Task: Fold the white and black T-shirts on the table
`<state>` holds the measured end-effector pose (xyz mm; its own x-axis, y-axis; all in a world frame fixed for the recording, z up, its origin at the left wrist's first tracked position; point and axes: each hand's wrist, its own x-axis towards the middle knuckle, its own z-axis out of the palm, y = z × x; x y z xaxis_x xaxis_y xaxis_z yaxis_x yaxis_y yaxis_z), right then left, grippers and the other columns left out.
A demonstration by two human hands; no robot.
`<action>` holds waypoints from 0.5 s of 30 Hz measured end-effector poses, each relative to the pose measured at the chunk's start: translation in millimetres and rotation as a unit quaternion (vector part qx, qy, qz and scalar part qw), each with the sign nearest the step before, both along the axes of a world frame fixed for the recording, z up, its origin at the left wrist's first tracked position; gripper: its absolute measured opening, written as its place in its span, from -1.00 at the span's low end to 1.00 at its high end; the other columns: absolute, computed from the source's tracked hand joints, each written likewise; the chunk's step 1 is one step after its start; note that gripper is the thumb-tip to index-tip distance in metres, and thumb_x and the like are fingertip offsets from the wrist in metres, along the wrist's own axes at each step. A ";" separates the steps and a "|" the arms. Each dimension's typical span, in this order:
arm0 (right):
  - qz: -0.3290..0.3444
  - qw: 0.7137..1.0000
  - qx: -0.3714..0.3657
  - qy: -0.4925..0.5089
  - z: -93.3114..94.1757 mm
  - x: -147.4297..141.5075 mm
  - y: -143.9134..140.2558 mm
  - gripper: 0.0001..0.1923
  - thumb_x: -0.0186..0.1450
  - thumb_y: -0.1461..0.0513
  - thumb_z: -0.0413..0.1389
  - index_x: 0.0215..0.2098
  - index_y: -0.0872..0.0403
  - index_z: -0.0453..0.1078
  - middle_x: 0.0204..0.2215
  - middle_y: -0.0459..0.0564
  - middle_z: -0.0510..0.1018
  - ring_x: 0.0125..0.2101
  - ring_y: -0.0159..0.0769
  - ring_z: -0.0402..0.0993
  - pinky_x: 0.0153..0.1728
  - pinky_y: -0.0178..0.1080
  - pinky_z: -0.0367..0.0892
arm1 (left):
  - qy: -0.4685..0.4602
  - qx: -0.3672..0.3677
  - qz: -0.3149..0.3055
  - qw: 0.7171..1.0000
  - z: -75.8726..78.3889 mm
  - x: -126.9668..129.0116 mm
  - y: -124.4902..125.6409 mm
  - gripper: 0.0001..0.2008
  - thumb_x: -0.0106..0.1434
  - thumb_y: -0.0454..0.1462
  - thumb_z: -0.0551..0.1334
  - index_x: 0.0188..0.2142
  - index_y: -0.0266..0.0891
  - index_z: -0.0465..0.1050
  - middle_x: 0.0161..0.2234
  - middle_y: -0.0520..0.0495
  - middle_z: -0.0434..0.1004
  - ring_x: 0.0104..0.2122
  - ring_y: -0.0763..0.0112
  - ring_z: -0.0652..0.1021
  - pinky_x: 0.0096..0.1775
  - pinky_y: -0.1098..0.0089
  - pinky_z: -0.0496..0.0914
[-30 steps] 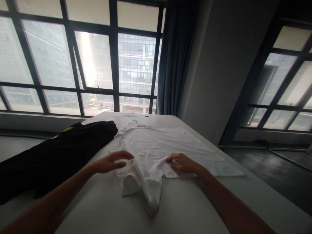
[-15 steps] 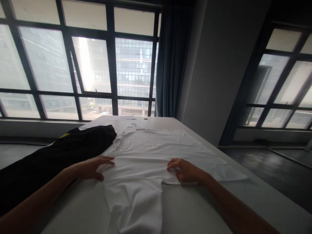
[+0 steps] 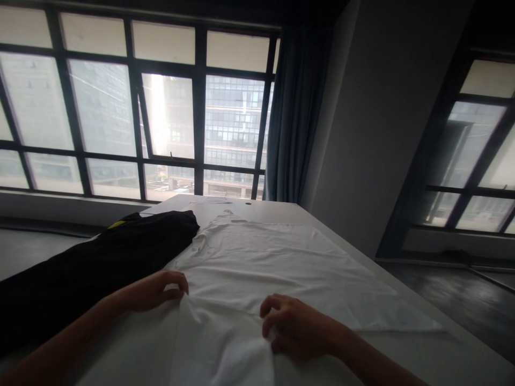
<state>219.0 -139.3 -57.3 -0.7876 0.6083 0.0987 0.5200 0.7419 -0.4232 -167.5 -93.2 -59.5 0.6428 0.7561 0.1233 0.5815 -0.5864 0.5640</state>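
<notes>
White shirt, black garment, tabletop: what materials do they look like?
White shirt: thin matte knit, probably cotton jersey; it wrinkles softly and bunches where both hands pinch it. Black garment: matte dark fabric, weave too dim to tell. Tabletop: smooth, flat, pale, faintly sheened, likely laminate or painted board.

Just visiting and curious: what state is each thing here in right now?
White T-shirt: spread on the table, near edge bunched up.
Left hand: pinching the shirt's fabric.
Right hand: gripping a fold of the shirt.
Black garment: lying loosely at the left.
Curtain: drawn aside.
</notes>
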 end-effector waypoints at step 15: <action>-0.186 0.970 0.011 0.156 -17.9 -7.3 17.6 -0.79 0.36 0.25 -0.07 -0.17 0.09 0.38 -0.42 -0.04 0.51 -0.45 -0.34 0.38 -0.35 -0.28 0.29 | 0.038 -0.009 -0.050 0.998 -7.1 9.1 -8.4 -0.68 0.20 -0.10 0.31 -0.08 -0.14 0.52 0.16 -0.18 0.41 0.14 0.08 0.41 0.17 0.19 0.27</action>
